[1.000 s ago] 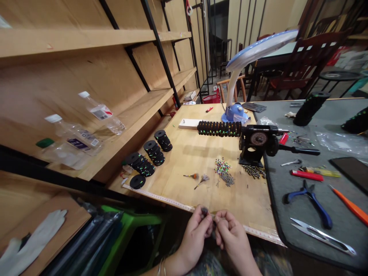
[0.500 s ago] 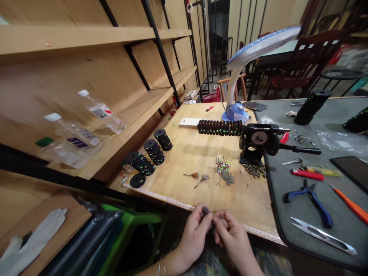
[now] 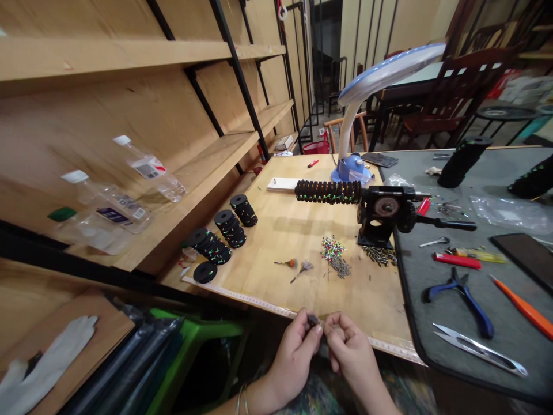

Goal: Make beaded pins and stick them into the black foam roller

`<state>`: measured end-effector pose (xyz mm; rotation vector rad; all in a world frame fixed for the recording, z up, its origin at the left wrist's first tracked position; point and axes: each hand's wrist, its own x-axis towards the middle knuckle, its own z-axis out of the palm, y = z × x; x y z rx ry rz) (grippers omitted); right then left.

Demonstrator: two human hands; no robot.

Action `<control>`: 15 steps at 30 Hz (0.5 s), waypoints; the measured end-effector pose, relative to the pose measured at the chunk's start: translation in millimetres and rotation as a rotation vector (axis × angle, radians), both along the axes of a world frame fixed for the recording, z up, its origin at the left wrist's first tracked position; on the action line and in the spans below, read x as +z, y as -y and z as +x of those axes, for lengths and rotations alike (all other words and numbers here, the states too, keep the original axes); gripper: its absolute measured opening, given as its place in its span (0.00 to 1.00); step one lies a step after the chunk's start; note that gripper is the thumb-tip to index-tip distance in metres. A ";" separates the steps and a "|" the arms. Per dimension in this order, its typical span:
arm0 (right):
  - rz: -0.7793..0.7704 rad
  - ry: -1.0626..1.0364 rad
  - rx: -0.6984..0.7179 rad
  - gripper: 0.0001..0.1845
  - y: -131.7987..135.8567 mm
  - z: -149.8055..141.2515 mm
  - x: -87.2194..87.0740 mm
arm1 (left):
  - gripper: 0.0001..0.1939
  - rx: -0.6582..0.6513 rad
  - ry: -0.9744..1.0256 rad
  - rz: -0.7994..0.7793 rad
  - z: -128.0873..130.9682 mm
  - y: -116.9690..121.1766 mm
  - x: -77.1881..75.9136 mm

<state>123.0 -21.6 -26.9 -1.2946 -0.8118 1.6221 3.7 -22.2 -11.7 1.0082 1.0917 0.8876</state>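
Note:
At the table's front edge my left hand (image 3: pixel 296 351) is closed, its thumb and fingers pinching a small dark piece (image 3: pixel 313 319) whose kind I cannot make out. My right hand (image 3: pixel 353 349) is pinched close beside it, thumb against fingertips; anything in that pinch is too small to name. Beyond my hands lie two small feathery pieces with thin stems, one orange-tipped (image 3: pixel 292 263) and one pale (image 3: pixel 306 266). Further right is a pile of coloured beads (image 3: pixel 332 248) beside a heap of small grey metal pieces (image 3: pixel 340 267).
A black hand-cranked winder (image 3: pixel 380 210) carries a row of black spools (image 3: pixel 328 191). Stacked black spools (image 3: pixel 211 245) stand left. Blue pliers (image 3: pixel 462 297), silver snips (image 3: pixel 479 349) and an orange-handled tool (image 3: pixel 522 305) lie on the grey mat (image 3: pixel 425 320). A lamp (image 3: pixel 348 167) stands behind.
My right hand has drawn slightly away from the left, leaving a small gap between the fingertips. The dark piece stays in my left hand. The view has shifted slightly.

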 end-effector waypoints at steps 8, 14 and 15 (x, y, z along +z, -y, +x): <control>-0.056 -0.157 -0.120 0.19 4.6 1.8 -7.0 | 0.21 -0.019 0.099 -0.032 2.7 2.5 -0.4; -0.038 -0.160 -0.130 0.21 4.1 0.8 -7.4 | 0.20 -0.022 0.108 -0.028 0.4 3.7 0.9; -0.025 -0.160 -0.124 0.22 3.9 0.7 -6.6 | 0.19 -0.021 0.105 -0.028 0.0 4.0 1.7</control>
